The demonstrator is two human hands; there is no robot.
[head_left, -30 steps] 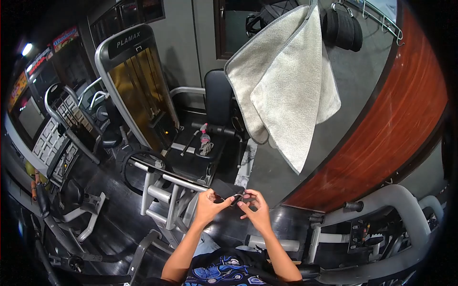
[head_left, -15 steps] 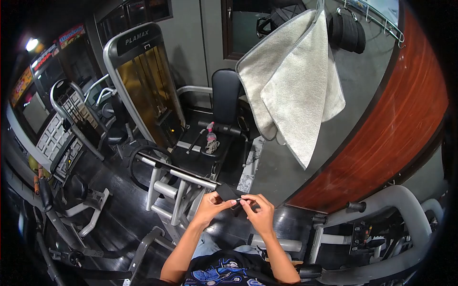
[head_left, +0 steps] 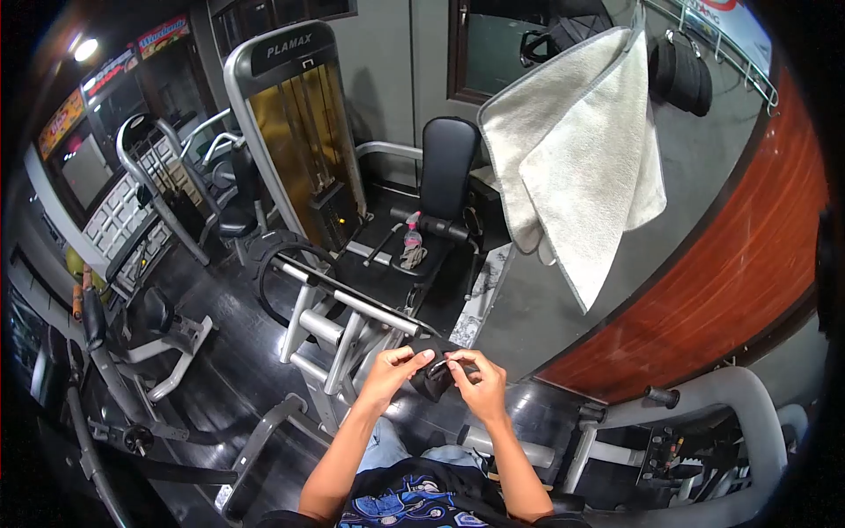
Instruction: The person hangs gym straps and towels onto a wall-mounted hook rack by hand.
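A black strap (head_left: 431, 385) with a small metal piece, perhaps a buckle or ring, is held up in front of my body. My left hand (head_left: 393, 371) pinches its left side between thumb and fingers. On the other side, my right hand (head_left: 481, 384) has thumb and fingertips closed on the strap near the metal piece. The strap's lower part hangs between the two hands, and its exact kind is unclear. Just beyond it lies the silver frame (head_left: 374, 308) of a gym machine.
Light towels (head_left: 581, 167) hang from a rack at upper right, beside black pads (head_left: 682, 75). A weight machine (head_left: 299, 132) stands ahead, with a pink-topped bottle (head_left: 412, 233) and cloth near its seat. A curved wooden panel (head_left: 695, 273) and a grey machine frame (head_left: 731, 387) are to the right.
The view has shifted, so the surroundings appear farther right. The strap has turned and hangs lower between my hands. Both hands still grip it.
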